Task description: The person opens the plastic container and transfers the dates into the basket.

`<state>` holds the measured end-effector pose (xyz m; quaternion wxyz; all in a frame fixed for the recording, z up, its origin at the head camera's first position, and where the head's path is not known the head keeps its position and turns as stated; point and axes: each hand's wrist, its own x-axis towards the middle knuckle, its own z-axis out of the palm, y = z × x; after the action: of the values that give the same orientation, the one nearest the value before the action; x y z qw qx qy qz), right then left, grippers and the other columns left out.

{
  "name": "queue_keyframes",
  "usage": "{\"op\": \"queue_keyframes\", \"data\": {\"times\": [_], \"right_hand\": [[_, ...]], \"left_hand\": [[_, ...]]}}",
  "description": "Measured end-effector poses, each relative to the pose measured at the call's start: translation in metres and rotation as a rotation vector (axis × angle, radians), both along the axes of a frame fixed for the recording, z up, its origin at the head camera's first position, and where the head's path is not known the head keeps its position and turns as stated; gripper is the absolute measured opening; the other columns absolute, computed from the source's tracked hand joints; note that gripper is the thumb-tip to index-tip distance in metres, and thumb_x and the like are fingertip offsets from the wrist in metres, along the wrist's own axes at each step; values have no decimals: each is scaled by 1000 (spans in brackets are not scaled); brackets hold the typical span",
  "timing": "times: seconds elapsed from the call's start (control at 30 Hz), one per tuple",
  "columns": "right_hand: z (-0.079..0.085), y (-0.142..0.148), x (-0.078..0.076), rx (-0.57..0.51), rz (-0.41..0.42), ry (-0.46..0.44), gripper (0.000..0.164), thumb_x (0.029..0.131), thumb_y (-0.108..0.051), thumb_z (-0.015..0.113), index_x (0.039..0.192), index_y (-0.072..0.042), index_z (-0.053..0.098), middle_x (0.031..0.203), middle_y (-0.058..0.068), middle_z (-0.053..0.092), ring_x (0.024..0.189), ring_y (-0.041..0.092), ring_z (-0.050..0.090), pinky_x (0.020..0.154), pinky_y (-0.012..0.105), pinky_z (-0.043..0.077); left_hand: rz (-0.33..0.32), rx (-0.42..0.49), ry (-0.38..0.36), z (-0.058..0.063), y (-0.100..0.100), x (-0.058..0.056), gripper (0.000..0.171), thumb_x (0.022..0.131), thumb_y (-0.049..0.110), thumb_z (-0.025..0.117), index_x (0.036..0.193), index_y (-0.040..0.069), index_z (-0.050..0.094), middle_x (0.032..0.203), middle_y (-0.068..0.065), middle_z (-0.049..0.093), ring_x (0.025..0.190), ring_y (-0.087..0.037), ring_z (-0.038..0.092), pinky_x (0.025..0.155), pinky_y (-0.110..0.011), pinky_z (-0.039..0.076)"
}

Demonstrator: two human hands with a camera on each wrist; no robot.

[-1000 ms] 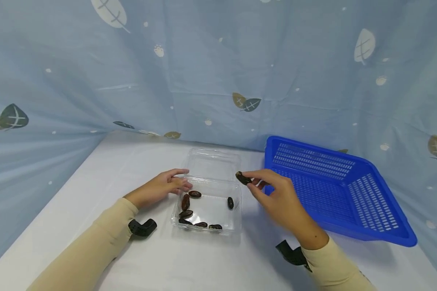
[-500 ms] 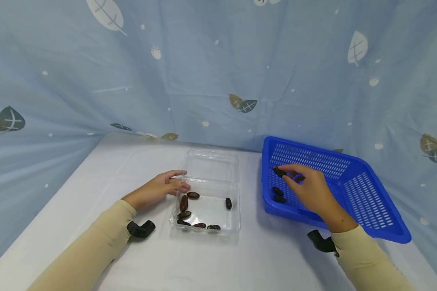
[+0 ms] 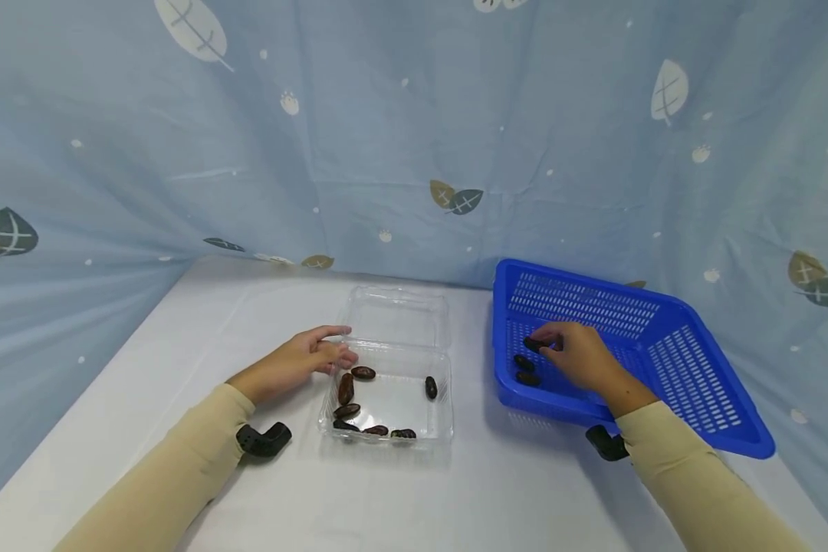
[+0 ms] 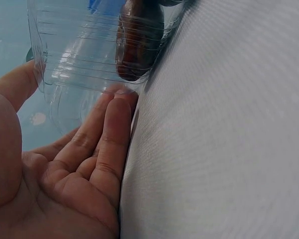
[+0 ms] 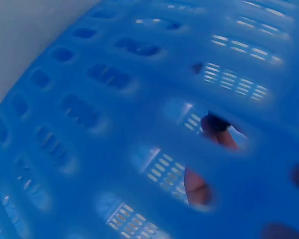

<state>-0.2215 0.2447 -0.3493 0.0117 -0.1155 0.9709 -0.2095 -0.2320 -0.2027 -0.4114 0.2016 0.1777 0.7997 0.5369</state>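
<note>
Inside the blue basket (image 3: pixel 583 300), my right hand (image 3: pixel 583 359) pinches a dark date (image 3: pixel 535 344) between thumb and fingers, low over the basket floor. Two more dates (image 3: pixel 525 363) lie just nearer. My left hand (image 3: pixel 310 358) rests on the table, relaxed fingers against the left side of a clear plastic clamshell box (image 3: pixel 395 395). Several dates lie along its left and front sides, and one date (image 3: pixel 431 387) at its right. In the left wrist view, a reddish-brown date (image 4: pixel 139 42) shows through the ribbed wall. In the right wrist view, basket slats (image 5: pixel 144 109) hide most of the right hand.
The box's clear lid (image 3: pixel 396 314) lies folded back behind it. A white cloth (image 3: pixel 359 506) covers the table, and a blue leaf-print curtain (image 3: pixel 359 153) hangs at the back. Black wrist mounts (image 3: pixel 264 439) stick out from both sleeves.
My right hand has carried the date from above the box's right edge rightward into the basket, then lowered it towards the floor. My left hand has stayed at the box.
</note>
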Motion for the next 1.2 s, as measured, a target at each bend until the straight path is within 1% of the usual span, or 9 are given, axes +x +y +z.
{"op": "queue_keyframes", "data": {"times": [0.17,0.4,0.63,0.7,0.83,0.97,1.07,1.2], "right_hand": [[-7,-4,-4,17,19,-32,21,94,-1,63,112,-1,73,108,19,74,100,35,68,79,49,58],[-11,-7,-5,52,9,-82,20,91,1,64,110,0,73,105,19,74,98,35,70,79,49,58],[-12,-6,-4,81,31,-151,19,90,3,67,108,2,71,104,20,73,99,36,70,87,53,57],[-12,-5,-4,82,45,-153,20,89,3,67,108,3,71,104,21,73,98,37,70,86,53,57],[-10,-5,-4,79,41,-150,20,89,3,67,108,3,71,103,21,73,98,38,70,85,53,57],[-5,-5,-1,92,24,-103,22,91,1,65,112,1,71,108,22,73,102,40,68,84,54,57],[3,-7,4,84,7,-9,23,92,-2,64,115,0,71,113,21,72,103,39,68,82,52,58],[16,-16,13,5,14,150,22,94,-5,64,114,-2,72,115,19,72,97,33,68,76,48,58]], "left_hand": [[1,-1,1,0,-2,1,60,107,37,47,155,6,30,131,-16,67,122,-28,63,100,-37,52],[2,12,-2,-2,-4,2,59,107,34,48,155,5,30,131,-17,67,122,-29,63,96,-31,53],[-3,10,-4,-3,-5,2,59,107,34,48,155,5,30,131,-17,67,123,-29,63,98,-33,53],[-2,10,0,-3,-5,2,59,107,34,48,155,5,30,131,-17,67,123,-29,63,98,-34,53],[2,13,8,-3,-5,1,59,106,35,48,154,6,31,130,-16,67,122,-29,63,98,-36,53],[-5,17,-3,-4,-3,1,59,106,35,48,155,6,30,131,-17,67,122,-28,64,99,-36,53],[-6,17,-6,-4,-2,0,58,107,34,48,155,6,31,131,-17,67,122,-28,63,99,-36,53],[2,25,-5,-3,0,-1,57,107,34,48,154,7,32,130,-16,67,122,-28,64,99,-37,53]]}}
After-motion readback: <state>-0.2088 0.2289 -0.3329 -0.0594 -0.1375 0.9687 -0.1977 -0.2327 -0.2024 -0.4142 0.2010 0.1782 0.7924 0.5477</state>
